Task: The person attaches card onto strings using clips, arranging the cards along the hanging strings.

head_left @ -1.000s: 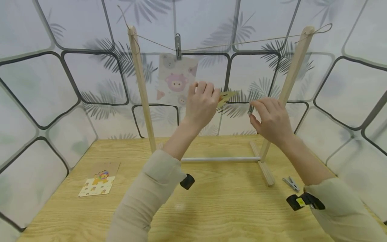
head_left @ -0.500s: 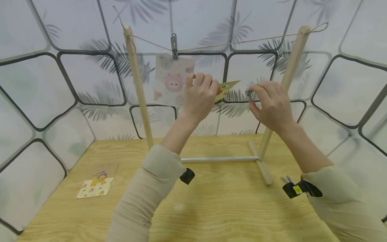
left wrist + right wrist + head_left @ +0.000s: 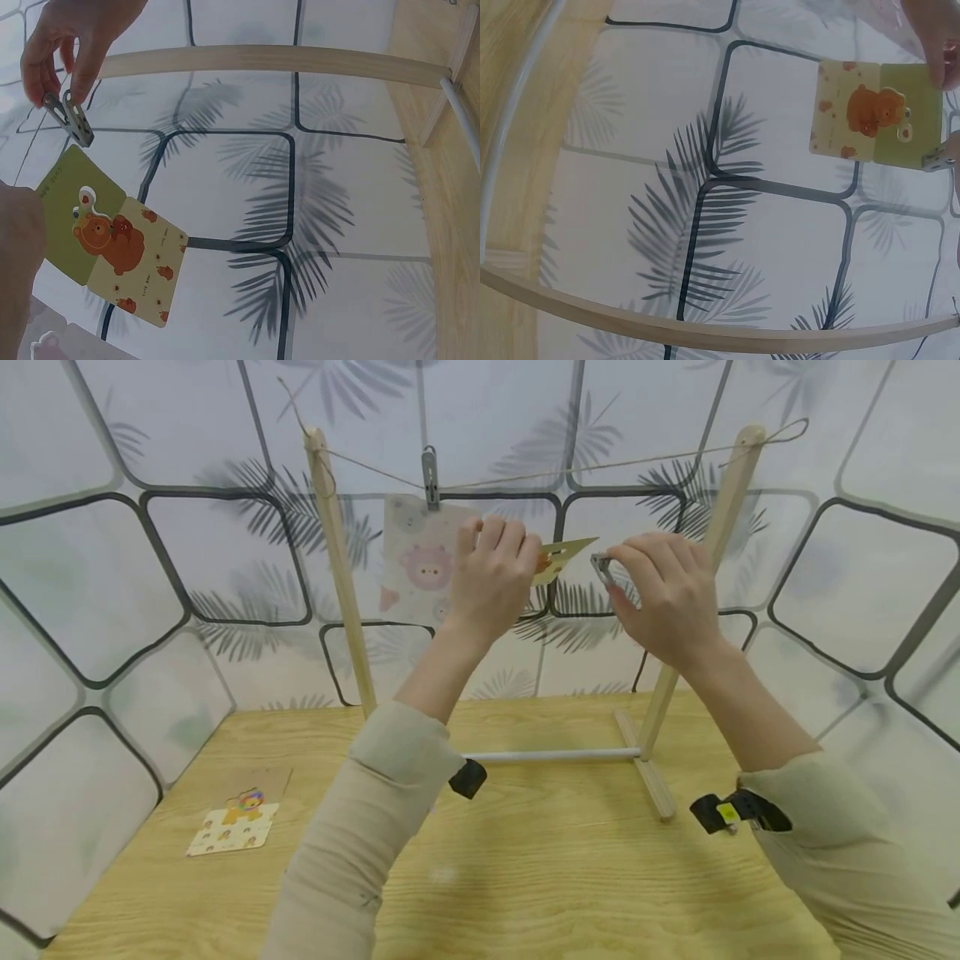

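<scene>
Left hand: the left hand [image 3: 495,577] has a bear card by its green end, fingers curled; the right wrist view shows the thumb or a finger over the card's edge, while the left wrist view hides the hold itself.
Bear card: raised below the string [image 3: 600,464] and between the two posts. From the head only a tilted sliver shows past the knuckles; the left wrist view shows the face of the bear card [image 3: 112,236], half green, half cream, with an orange bear and small lettering.
Right hand: the right hand [image 3: 671,597] pinches a metal clip [image 3: 73,120] between thumb and fingers, with little gap beyond the clip's width. How wide the clip's mouth stands, I cannot tell.
Clip and card: near each other but apart in the head and left wrist views; in the right wrist view they overlap.
String: another clip [image 3: 431,481] holds a pale animal card [image 3: 423,560] there, its right side partly behind the left hand.
Table: only the head view shows the lion card [image 3: 238,818], flat on the wooden table [image 3: 525,868], left of the left sleeve [image 3: 352,835].
</scene>
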Demonstrator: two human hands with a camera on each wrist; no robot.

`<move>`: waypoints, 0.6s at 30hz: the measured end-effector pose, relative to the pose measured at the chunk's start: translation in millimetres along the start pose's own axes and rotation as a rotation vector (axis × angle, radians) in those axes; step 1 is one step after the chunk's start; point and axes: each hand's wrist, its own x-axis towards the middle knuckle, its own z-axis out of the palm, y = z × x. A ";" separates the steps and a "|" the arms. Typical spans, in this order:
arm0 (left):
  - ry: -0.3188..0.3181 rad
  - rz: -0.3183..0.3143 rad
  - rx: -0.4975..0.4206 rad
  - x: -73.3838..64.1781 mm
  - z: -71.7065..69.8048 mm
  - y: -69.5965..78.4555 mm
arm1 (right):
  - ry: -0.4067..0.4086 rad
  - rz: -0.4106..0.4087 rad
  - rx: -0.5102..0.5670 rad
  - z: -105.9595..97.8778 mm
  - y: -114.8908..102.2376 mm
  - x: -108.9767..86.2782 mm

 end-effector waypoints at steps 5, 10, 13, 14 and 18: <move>-0.020 -0.008 -0.026 2.8 1.4 -2.3 | 0.017 -0.007 0.015 0.1 1.2 9.9; -0.021 -0.027 -0.032 6.3 2.6 -5.1 | 0.045 -0.007 0.001 0.7 2.2 21.4; -0.006 -0.036 -0.032 8.4 3.7 -6.3 | 0.067 -0.016 -0.020 2.6 1.9 27.8; -0.002 -0.039 -0.031 9.0 3.9 -6.8 | 0.073 -0.020 -0.027 3.5 1.8 30.0; 0.001 -0.048 -0.030 10.6 4.6 -8.0 | 0.092 -0.036 -0.060 7.5 -0.2 38.4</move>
